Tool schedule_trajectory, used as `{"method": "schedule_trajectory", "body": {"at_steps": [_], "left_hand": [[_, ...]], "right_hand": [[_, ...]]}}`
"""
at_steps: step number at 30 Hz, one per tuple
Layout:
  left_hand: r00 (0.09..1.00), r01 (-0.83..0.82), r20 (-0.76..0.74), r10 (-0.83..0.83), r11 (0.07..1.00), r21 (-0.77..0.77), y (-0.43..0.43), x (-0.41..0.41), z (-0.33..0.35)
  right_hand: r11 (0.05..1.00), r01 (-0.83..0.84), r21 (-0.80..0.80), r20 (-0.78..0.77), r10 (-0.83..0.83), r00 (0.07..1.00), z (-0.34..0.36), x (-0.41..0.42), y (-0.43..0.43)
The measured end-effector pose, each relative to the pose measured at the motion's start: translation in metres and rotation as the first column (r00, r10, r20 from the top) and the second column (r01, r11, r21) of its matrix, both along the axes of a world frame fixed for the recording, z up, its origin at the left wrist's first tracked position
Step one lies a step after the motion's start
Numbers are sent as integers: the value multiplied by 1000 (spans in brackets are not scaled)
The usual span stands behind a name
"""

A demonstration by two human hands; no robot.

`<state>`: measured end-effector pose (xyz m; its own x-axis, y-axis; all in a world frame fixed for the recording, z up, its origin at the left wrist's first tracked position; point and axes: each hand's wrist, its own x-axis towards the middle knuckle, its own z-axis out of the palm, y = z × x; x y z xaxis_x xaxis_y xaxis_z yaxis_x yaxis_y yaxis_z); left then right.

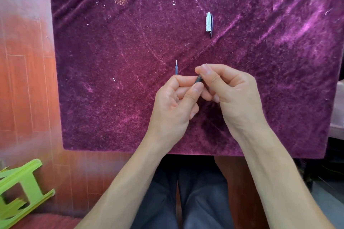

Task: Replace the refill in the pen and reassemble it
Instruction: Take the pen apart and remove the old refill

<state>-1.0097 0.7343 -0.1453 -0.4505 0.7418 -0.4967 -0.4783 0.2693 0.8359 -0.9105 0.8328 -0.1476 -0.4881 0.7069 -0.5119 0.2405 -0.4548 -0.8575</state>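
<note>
Both hands are busy over the middle of the table. The left hand (176, 98) is curled shut around the refill (176, 68), whose pointed tip pokes up past the knuckles, and its thumb also presses on a small dark pen piece (198, 80). The right hand (232, 91) pinches that same piece between thumb and forefinger (looks like the grip section, but it's mostly hidden so I can't swear to it). My guess: this is the unscrew or rescrew bit, so twist with the right, keep the left steady, and don't bend that thin refill. The clear pen cap (209, 22) lies well apart, farther up the purple velvet cloth (111, 52). Beyond it there's reddish wood flooring (26, 70) and a tipped-over green stool (20, 189).
</note>
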Motion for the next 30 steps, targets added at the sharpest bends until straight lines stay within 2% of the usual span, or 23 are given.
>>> {"method": "schedule_trajectory", "body": {"at_steps": [9, 16, 23, 30], "left_hand": [[999, 31, 13, -31, 999, -11, -2, 3, 1], [998, 53, 21, -53, 998, -20, 1, 5, 2], [998, 57, 13, -56, 997, -57, 4, 4, 2], [997, 81, 16, -80, 995, -50, 6, 4, 0]], "right_hand": [[995, 3, -104, -68, -10, 998, 3, 9, 5], [998, -11, -63, -39, 8, 999, 2, 14, 10], [997, -36, -69, -80, 31, 996, 1, 19, 13], [996, -75, -47, 3, 75, 997, -2, 23, 18]]}}
